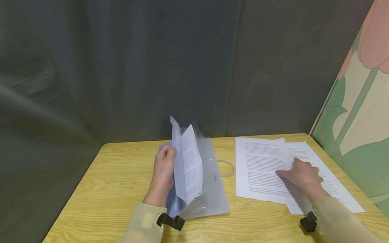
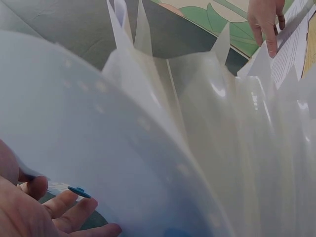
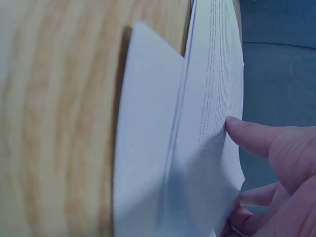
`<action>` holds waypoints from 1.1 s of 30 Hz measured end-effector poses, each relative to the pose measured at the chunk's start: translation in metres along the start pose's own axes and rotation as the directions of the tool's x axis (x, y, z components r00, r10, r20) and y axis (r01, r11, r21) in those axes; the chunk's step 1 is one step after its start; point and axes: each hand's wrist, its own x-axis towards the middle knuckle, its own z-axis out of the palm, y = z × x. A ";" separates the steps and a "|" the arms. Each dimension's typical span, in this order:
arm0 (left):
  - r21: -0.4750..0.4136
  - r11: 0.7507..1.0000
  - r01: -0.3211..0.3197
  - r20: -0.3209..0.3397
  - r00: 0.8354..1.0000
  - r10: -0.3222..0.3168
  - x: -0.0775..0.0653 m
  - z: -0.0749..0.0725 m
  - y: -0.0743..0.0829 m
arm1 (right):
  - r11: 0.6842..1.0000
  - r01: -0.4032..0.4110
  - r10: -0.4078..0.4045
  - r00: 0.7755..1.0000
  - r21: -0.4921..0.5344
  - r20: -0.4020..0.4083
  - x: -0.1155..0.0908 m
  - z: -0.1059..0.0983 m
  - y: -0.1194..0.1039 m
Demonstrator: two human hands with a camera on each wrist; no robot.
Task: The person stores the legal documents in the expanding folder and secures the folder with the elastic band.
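My left hand (image 1: 163, 165) grips the pale translucent cover of an expanding file folder (image 1: 212, 186) and holds it raised. In the left wrist view its fingers (image 2: 74, 207) lie by a small blue button (image 2: 79, 191) on the cover, beside the folder's fanned clear pockets (image 2: 212, 128). Printed sheets (image 1: 191, 162) stand inside the folder. On the right, my right hand (image 1: 301, 174) reaches over the edge of a printed paper stack (image 1: 263, 169). Its outstretched thumb (image 3: 252, 136) touches the printed face, while the other fingers bend loosely beside the stack's edge.
A second group of printed sheets (image 1: 330, 187) lies partly under the first stack. From the folder's right side a thin cord loop (image 1: 228, 167) extends onto the wooden table (image 1: 112, 199). Dark curtain (image 1: 165, 64) hangs behind, and a flower-painted wall (image 1: 369, 127) borders the right.
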 end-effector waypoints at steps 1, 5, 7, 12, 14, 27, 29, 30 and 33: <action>-0.001 1.000 -0.001 0.002 1.000 0.001 0.000 0.000 0.000 | 1.000 0.000 0.000 1.000 0.001 0.003 0.000 0.000 0.000; 0.006 1.000 -0.003 0.002 1.000 0.003 -0.001 0.001 0.002 | 1.000 0.008 -0.008 1.000 0.008 0.018 0.001 0.001 0.002; 0.007 1.000 -0.001 0.004 1.000 0.001 -0.001 0.001 0.001 | 1.000 0.016 -0.016 1.000 0.008 0.021 0.002 0.002 0.004; -0.002 1.000 0.001 0.003 1.000 -0.001 0.000 0.002 0.000 | 0.999 0.031 -0.031 1.000 -0.017 0.005 0.009 0.004 0.010; 0.001 1.000 0.000 -0.003 1.000 0.000 0.000 0.002 0.000 | 0.999 0.030 -0.030 1.000 -0.023 0.004 0.014 0.005 0.013; 0.007 1.000 -0.022 -0.004 1.000 0.022 -0.001 0.002 0.002 | 0.999 -0.020 0.019 1.000 0.037 0.013 0.009 0.001 0.000; 0.007 1.000 -0.027 -0.005 1.000 0.027 -0.001 0.002 0.002 | 0.999 -0.023 0.022 1.000 0.038 0.012 0.009 0.001 0.000; 0.008 1.000 -0.028 -0.006 1.000 0.028 -0.001 0.002 0.002 | 0.999 -0.022 0.021 1.000 0.038 0.012 0.009 0.001 0.000; 0.010 1.000 -0.029 -0.009 1.000 0.029 -0.001 0.002 0.001 | 0.999 -0.013 0.012 1.000 0.035 0.010 0.009 0.001 0.000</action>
